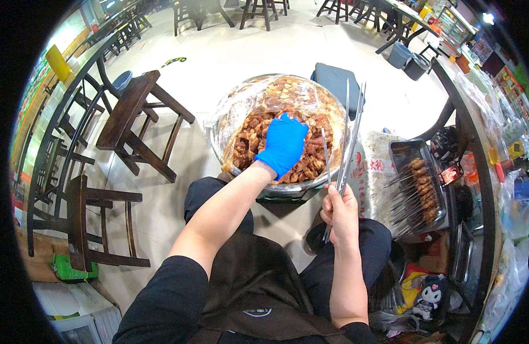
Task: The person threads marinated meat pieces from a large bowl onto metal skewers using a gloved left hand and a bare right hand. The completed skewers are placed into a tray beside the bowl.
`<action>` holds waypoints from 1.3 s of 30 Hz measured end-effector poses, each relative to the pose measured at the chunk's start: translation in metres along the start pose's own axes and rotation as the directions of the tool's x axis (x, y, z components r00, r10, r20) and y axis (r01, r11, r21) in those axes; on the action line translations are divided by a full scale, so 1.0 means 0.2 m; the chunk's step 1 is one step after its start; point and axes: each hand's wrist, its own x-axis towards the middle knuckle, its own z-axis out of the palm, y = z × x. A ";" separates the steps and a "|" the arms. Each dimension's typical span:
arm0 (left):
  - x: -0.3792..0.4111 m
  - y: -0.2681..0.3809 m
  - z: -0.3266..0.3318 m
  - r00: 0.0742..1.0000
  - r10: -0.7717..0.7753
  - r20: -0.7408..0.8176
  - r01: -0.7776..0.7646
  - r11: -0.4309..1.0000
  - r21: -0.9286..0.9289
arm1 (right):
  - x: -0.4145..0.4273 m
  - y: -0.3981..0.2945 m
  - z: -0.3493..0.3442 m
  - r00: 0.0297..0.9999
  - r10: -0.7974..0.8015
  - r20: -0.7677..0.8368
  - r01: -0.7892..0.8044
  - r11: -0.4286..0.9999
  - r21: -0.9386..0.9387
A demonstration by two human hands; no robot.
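Observation:
A large round metal basin (pixel 286 187) in front of my knees holds chunks of marinated meat (pixel 251 148). Clear plastic film (pixel 243 105) covers its far and left parts. My left hand (pixel 283 139), in a blue glove, rests on the uncovered meat; its fingertips are hidden, so I cannot tell whether it grips a piece. Several long flat metal skewers (pixel 345 150) are held upright in my bare right hand (pixel 341 210), at the basin's near right side. One skewer (pixel 326 150) stands slightly apart from the bundle, and its upper end overlaps the meat in view.
To the right, a metal tray (pixel 395 150) with loaded meat skewers (pixel 422 189) lies on a printed white sack (pixel 374 172). Dark wooden stools (pixel 131 116) stand left. Behind the basin is a dark blue-grey flat-topped object (pixel 337 77). A table edge (pixel 490 215) runs along the right.

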 end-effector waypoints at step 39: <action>-0.01 -0.39 -0.17 0.877 -0.241 0.416 0.073 -0.788 -0.611 | -0.08 0.01 0.03 0.963 0.187 0.196 -0.163 0.978 -0.134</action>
